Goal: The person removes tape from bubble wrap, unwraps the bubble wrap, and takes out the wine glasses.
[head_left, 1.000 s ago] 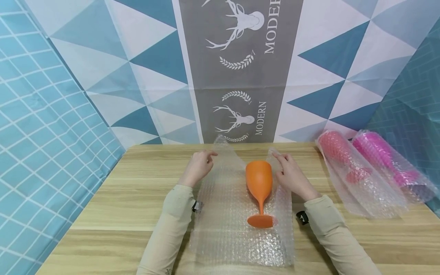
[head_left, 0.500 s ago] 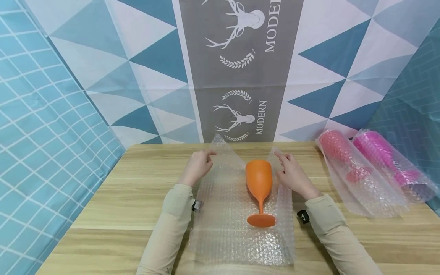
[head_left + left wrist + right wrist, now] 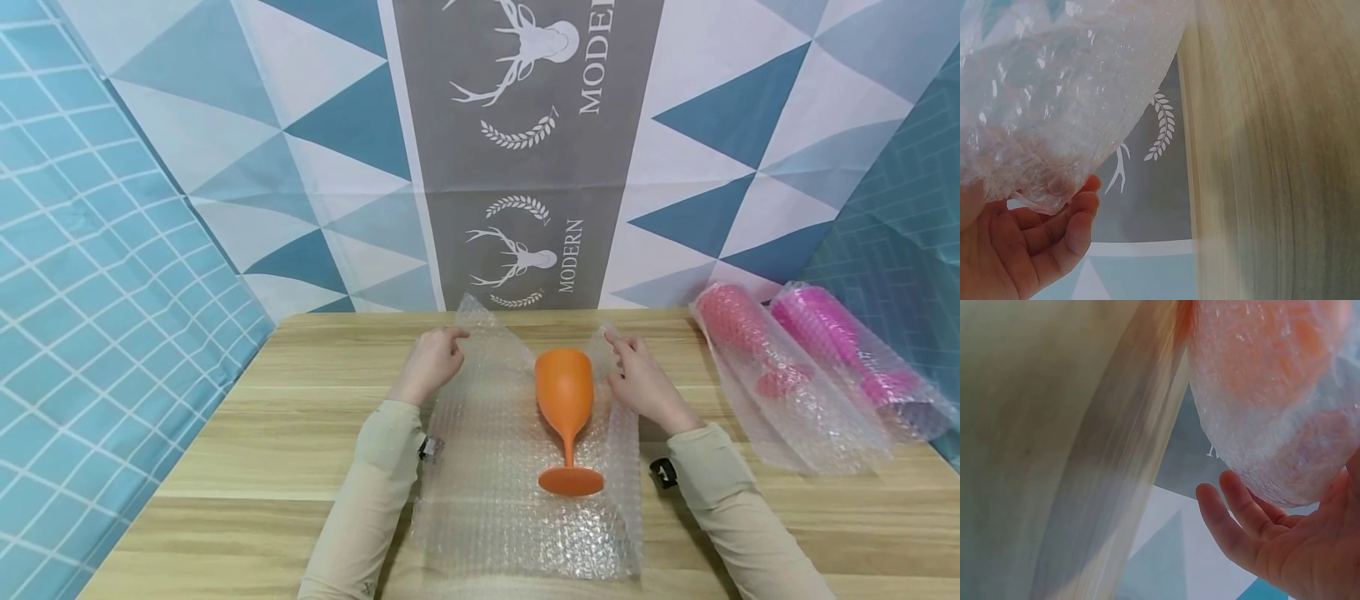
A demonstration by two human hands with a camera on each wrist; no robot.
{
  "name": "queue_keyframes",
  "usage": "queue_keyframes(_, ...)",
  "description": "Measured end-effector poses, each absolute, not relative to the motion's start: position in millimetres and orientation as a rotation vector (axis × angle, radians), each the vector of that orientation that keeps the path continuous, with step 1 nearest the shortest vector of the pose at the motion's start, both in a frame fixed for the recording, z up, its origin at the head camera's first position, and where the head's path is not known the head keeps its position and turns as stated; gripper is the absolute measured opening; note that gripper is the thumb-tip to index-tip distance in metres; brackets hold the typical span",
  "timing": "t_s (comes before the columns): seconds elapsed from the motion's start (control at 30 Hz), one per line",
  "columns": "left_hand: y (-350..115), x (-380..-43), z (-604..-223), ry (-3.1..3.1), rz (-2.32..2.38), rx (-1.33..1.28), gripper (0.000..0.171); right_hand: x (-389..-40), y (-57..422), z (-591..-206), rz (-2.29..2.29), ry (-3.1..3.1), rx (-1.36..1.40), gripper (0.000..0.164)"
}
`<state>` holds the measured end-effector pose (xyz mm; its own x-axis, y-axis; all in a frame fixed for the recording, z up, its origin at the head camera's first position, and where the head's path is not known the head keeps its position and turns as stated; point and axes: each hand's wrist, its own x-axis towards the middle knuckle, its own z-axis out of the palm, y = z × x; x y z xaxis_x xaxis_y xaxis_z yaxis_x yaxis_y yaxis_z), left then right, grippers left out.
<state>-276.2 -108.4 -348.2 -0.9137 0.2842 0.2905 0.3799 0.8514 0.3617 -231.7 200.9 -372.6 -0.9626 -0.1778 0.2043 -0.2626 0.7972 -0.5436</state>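
An orange plastic goblet point(image 3: 565, 392) lies on a sheet of clear bubble wrap point(image 3: 487, 450), bowl toward the wall and foot toward the person. At the wrap's left edge, near its far corner, my left hand point(image 3: 431, 362) pinches the film; in the left wrist view the fingers point(image 3: 1072, 240) curl under the edge and the thumb is hidden behind it. My right hand point(image 3: 645, 382) holds the raised right edge beside the goblet's bowl. In the right wrist view, the goblet's orange shows blurred through the film, which sits between thumb and fingers point(image 3: 1235, 519).
Two more goblets in bubble wrap, one red point(image 3: 738, 329) and one pink point(image 3: 828, 333), lie at the right end of the wooden table point(image 3: 300, 450). A patterned wall covering point(image 3: 525, 167) rises behind the table, and blue tiled cloth point(image 3: 112, 250) hangs at left.
My right hand has shifted slightly right, drawing the wrap's right edge outward, so the goblet's whole foot now shows uncovered. The left hand has barely moved; the wrap's far left corner leans slightly further left.
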Motion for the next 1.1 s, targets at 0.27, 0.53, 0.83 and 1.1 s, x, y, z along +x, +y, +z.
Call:
queue_keyframes(0.27, -109.3, -274.5, -348.9, -2.824, -0.602, -0.480, 0.039, -232.2, 202.7, -373.5, 0.902, -2.857, 0.322, 0.062)
queue_keyframes(0.53, -109.6, -274.3, -349.3, -2.835, -0.595, -0.460, 0.040, -234.4, 205.1, -375.7, 0.877, -2.867, 0.302, 0.062)
queue_keyframes(0.83, -110.8, -275.3, -350.7, -2.882, -0.608, -0.423, 0.040, -236.8, 208.4, -376.1, 0.876, -2.884, 0.288, 0.062)
queue_keyframes(1.1, -111.6, -276.7, -351.3, -2.915, -0.654, -0.398, 0.040, -237.4, 209.7, -375.7, 0.914, -2.898, 0.260, 0.065)
